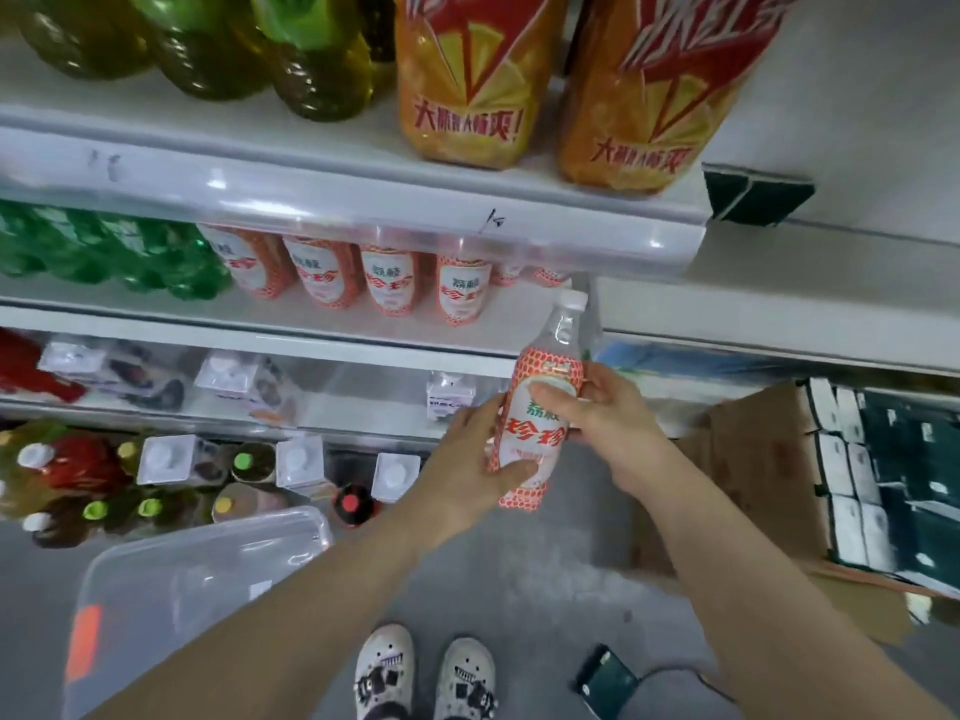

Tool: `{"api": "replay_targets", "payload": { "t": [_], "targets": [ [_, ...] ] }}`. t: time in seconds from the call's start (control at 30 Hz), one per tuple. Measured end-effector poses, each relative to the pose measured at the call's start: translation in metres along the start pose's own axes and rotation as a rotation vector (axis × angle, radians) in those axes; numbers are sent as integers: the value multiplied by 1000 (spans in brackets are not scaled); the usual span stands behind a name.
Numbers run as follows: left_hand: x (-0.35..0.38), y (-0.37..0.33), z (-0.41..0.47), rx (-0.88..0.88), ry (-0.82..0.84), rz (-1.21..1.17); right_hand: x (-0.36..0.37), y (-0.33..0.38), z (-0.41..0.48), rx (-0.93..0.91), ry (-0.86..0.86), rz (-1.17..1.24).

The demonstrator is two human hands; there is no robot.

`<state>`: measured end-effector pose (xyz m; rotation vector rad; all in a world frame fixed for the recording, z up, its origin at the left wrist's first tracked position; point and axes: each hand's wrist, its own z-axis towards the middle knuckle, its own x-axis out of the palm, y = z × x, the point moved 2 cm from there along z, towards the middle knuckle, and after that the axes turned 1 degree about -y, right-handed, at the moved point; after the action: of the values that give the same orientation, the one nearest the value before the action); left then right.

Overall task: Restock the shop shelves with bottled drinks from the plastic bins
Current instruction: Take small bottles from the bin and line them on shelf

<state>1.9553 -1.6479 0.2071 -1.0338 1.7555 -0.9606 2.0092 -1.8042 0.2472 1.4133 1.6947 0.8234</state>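
One bottle (530, 433) with a red-and-white patterned label and a white cap is held in the air by both hands, cap uppermost and leaning slightly right. The left hand (465, 472) grips its lower part from the left, thumb across the label. The right hand (615, 426) grips the upper label from the right, thumb laid over the front. The bottle touches nothing but the hands — it is in front of the shelving, not on it. Just above and left of the bottle, a row of matching bottles (389, 285) stands on a white shelf (311, 330), with green bottles (104, 252) further left on it. Well above the bottle, large orange bottles (467, 96) stand on a higher shelf (363, 200). Below and left of the bottle, a clear plastic bin (197, 579) sits on the grey floor (545, 589). To the bottle's right lies an opened cardboard box (769, 459). Directly below the bottle — the person's white shoes (384, 667).
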Motion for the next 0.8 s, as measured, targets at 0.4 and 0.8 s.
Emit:
{"api": "replay_targets", "payload": {
  "t": [0.4,0.8],
  "targets": [
    [-22,-11,93,132,-64,-74,3,47,96,-275,-82,29],
    [-28,8,130,82,49,-146,17,35,128,-270,-17,59]
  ]
}}
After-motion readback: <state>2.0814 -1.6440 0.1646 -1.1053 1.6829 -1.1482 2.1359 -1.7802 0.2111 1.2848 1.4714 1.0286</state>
